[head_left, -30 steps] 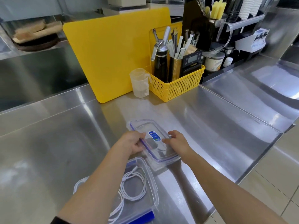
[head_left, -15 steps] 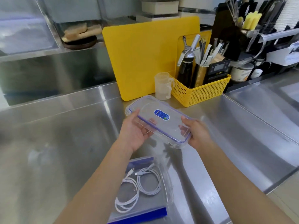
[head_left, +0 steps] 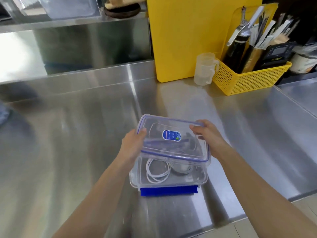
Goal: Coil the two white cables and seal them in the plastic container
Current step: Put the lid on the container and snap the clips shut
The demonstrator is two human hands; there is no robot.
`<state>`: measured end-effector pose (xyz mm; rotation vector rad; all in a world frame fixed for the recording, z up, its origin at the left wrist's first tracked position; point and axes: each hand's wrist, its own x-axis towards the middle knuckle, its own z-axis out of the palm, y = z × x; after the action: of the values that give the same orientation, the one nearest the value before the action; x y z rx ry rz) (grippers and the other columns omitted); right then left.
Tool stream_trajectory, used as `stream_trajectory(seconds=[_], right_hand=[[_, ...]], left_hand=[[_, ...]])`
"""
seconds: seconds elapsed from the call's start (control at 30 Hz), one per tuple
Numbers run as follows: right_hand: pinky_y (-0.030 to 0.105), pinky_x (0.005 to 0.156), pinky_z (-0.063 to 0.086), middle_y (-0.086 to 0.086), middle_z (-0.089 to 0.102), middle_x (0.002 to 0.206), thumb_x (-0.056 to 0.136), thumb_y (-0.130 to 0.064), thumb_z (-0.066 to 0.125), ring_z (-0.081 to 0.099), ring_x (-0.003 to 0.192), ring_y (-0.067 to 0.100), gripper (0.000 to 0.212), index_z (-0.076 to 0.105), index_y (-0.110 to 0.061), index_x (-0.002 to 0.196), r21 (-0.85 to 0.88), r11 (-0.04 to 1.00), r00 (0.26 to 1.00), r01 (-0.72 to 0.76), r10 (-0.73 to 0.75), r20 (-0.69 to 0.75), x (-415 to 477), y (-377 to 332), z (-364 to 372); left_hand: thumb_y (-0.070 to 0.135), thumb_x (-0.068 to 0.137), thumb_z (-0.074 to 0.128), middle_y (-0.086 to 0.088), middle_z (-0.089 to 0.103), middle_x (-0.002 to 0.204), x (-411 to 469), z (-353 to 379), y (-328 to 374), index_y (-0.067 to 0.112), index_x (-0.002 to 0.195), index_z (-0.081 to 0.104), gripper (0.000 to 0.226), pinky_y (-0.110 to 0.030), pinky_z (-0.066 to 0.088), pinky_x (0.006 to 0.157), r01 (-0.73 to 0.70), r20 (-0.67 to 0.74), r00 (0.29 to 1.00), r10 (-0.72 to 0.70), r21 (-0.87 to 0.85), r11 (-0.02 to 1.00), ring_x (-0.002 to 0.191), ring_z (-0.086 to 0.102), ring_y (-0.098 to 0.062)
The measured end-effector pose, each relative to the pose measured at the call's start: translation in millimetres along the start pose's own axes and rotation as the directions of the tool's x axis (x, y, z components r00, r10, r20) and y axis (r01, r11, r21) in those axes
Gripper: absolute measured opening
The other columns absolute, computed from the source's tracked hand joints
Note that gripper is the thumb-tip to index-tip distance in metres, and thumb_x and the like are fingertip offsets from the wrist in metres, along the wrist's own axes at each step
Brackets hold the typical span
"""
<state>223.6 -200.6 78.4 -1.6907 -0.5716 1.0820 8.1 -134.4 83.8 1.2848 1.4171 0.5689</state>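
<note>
A clear plastic lid [head_left: 173, 152] with a purple seal rim and a blue sticker hovers just above the clear plastic container [head_left: 134, 182]. My left hand [head_left: 133, 146] grips the lid's left edge, thumb on top. My right hand [head_left: 208, 136] holds its far right corner. Inside the container lie the coiled white cables [head_left: 157, 170], partly hidden under the lid. A blue clip flap [head_left: 169, 190] sticks out from the container's near side.
The steel counter [head_left: 85, 134] stretches all around. A yellow cutting board [head_left: 185, 36] leans at the back, with a clear measuring cup [head_left: 204, 68] and a yellow basket [head_left: 247, 78] of utensils to its right. The counter's front edge runs at lower right.
Both hands lifted the lid off the counter and carried it back toward me, bringing it over the container with the cables. The view swung left and down.
</note>
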Motion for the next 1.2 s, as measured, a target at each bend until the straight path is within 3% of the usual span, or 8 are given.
stream_trajectory(seconds=[0.17,0.27,0.37,0.5,0.7,0.9,1.1,1.2], right_hand=[[0.037,0.084,0.050,0.003,0.047,0.119,0.088,-0.026,0.057,0.055,0.102,0.026,0.045,0.040,-0.020,0.130,-0.208,0.978,1.000,0.028,-0.026,0.010,-16.9,10.4,6.6],[0.035,0.082,0.047,0.002,0.046,0.124,0.088,-0.025,0.057,0.052,0.102,0.022,0.048,0.039,-0.020,0.132,-0.214,0.976,0.998,0.047,-0.039,0.043,-24.9,14.9,7.9],[0.032,0.083,0.045,0.003,0.046,0.130,0.088,-0.028,0.057,0.049,0.103,0.020,0.047,0.039,-0.022,0.132,-0.280,0.957,0.994,0.080,-0.055,0.096,-30.9,19.0,10.6],[0.030,0.080,0.042,0.004,0.046,0.133,0.089,-0.029,0.056,0.048,0.101,0.018,0.048,0.038,-0.022,0.132,-0.292,0.952,0.992,0.092,-0.064,0.106,-35.1,21.1,13.7],[0.031,0.082,0.043,0.007,0.048,0.132,0.089,-0.035,0.055,0.048,0.101,0.018,0.049,0.037,-0.019,0.132,-0.378,0.918,0.992,0.120,-0.094,0.089,-35.4,23.4,15.0],[0.033,0.077,0.043,0.009,0.059,0.118,0.086,-0.046,0.055,0.057,0.099,0.024,0.045,0.052,-0.012,0.115,-0.407,0.913,0.997,0.035,-0.006,0.072,-25.1,18.6,11.1],[0.040,0.088,0.048,0.008,0.064,0.107,0.067,-0.066,0.063,0.059,0.098,0.028,0.063,0.061,-0.013,0.102,-0.521,0.846,0.969,-0.112,0.209,0.131,-5.3,1.4,7.5],[0.039,0.086,0.049,0.010,0.067,0.103,0.058,-0.063,0.072,0.061,0.096,0.028,0.063,0.065,-0.014,0.097,-0.518,0.846,0.956,-0.128,0.244,0.161,5.0,-0.4,4.4]], left_hand=[[0.063,0.070,0.033,-0.005,0.065,0.109,-16.4,-3.2,-31.7,0.025,0.099,0.060,0.055,-0.055,0.043,0.098,0.041,-0.057,0.998,-0.036,0.097,0.994,0.106,0.059,-0.032],[0.053,0.083,0.034,0.005,0.066,0.106,-35.3,-2.7,-36.3,0.036,0.106,0.060,0.039,-0.045,0.047,0.092,0.025,-0.039,0.999,-0.023,0.050,0.998,0.101,0.062,-0.023],[0.033,0.092,0.036,0.003,0.067,0.098,-46.3,-3.3,-43.8,0.027,0.099,0.061,0.027,-0.036,0.053,0.079,0.009,-0.061,0.998,-0.011,-0.028,1.000,0.091,0.065,-0.018],[0.035,0.090,0.038,-0.002,0.069,0.098,-49.1,-4.6,-55.3,0.025,0.097,0.061,0.026,-0.042,0.055,0.080,0.006,-0.066,0.998,-0.010,-0.059,0.998,0.088,0.067,-0.022],[0.030,0.095,0.040,0.001,0.065,0.096,-58.4,-2.8,-59.8,0.020,0.109,0.054,0.023,-0.025,0.046,0.060,0.000,-0.066,0.998,-0.009,-0.129,0.992,0.081,0.064,-0.014],[0.022,0.089,0.053,-0.008,0.066,0.106,-48.2,-18.1,-52.5,0.007,0.112,0.056,0.028,-0.029,0.051,0.064,0.111,0.020,0.994,-0.109,-0.140,0.984,0.086,0.066,-0.021],[0.063,0.075,0.054,-0.006,0.071,0.108,-10.0,-21.2,-24.7,0.017,0.106,0.069,0.057,-0.040,0.051,0.091,0.163,0.155,0.974,-0.165,0.026,0.986,0.096,0.067,-0.025],[0.057,0.075,0.061,-0.010,0.074,0.102,3.8,-18.2,-25.1,0.015,0.098,0.073,0.050,-0.043,0.052,0.092,0.205,0.165,0.966,-0.200,-0.015,0.979,0.092,0.070,-0.030]])
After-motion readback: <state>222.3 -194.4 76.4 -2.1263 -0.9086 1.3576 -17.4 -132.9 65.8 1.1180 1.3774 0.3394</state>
